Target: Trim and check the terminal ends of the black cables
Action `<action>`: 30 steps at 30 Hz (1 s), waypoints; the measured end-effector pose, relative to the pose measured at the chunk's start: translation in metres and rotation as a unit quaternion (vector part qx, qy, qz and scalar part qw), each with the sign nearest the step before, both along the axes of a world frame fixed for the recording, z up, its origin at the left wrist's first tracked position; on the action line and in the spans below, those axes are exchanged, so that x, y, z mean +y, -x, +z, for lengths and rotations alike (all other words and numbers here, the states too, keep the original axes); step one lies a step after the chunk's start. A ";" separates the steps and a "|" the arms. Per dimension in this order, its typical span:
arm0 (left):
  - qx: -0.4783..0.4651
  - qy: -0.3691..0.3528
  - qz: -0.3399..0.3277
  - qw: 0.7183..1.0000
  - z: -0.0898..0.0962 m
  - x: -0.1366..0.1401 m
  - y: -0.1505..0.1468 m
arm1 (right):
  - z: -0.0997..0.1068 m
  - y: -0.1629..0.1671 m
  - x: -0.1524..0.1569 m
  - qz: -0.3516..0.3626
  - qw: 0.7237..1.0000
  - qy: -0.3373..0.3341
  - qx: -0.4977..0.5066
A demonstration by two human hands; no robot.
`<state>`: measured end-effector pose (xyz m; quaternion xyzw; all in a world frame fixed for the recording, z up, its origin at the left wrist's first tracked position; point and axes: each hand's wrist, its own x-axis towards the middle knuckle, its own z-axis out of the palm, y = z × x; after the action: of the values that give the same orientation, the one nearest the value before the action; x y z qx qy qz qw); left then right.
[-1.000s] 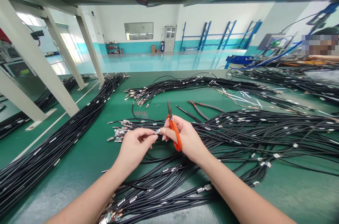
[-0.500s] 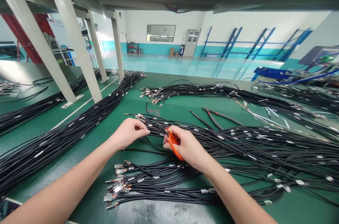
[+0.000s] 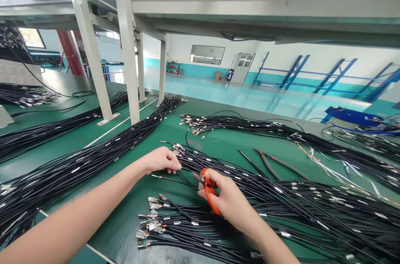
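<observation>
My right hand point(image 3: 221, 191) is wrapped round orange-handled scissors point(image 3: 212, 201), whose blades point left toward my other hand. Its fingers sit in and around the handles. My left hand point(image 3: 162, 160) is closed in a pinch at the connector end of a bundle of black cables point(image 3: 212, 164). One thin black cable point(image 3: 186, 178) runs from its fingertips toward the scissors; the pinched end is hidden. Just below, another cable point(image 3: 165, 178) lies with its tip pointing left. Nearer me, a group of black cables ends in bare metal connectors point(image 3: 153, 226).
Pliers point(image 3: 268, 164) and a thin black pen-like tool point(image 3: 250, 162) lie behind the bundle. More cable bundles cover the green table point(image 3: 121, 230) at left point(image 3: 103, 147) and back point(image 3: 237, 123). White posts point(image 3: 126, 47) carry a shelf point(image 3: 250, 8) overhead.
The view has tilted up and turned left, bringing in items on the shelf. The scissors have moved clear of the bundle toward me, and their blades now show. Both hands still hold their things.
</observation>
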<state>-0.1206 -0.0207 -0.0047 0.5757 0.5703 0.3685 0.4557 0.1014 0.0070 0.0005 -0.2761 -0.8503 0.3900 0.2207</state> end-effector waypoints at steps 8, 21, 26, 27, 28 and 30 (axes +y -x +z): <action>0.090 -0.013 -0.029 0.995 0.003 -0.036 -0.023 | 0.016 -0.014 0.017 -0.057 0.966 0.202 0.150; 0.234 -0.010 -0.072 0.970 0.006 -0.042 -0.032 | 0.003 -0.009 0.019 -0.059 0.924 0.317 0.206; 0.215 -0.019 -0.091 0.972 0.009 -0.021 -0.029 | -0.002 -0.009 0.019 -0.054 0.914 0.343 0.209; 0.196 -0.032 -0.077 0.977 0.011 -0.018 -0.031 | -0.002 -0.009 0.019 -0.054 0.913 0.345 0.211; 0.162 -0.047 -0.053 0.984 0.013 -0.015 -0.034 | -0.002 -0.009 0.019 -0.054 0.912 0.348 0.211; 0.045 -0.077 0.014 0.996 0.017 -0.009 -0.043 | -0.003 -0.010 0.020 -0.056 0.910 0.352 0.211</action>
<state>-0.0775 -0.0298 0.0125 0.6174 0.5679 0.3914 0.3783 0.1110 0.0265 -0.0024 -0.2943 -0.5749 0.7002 0.3044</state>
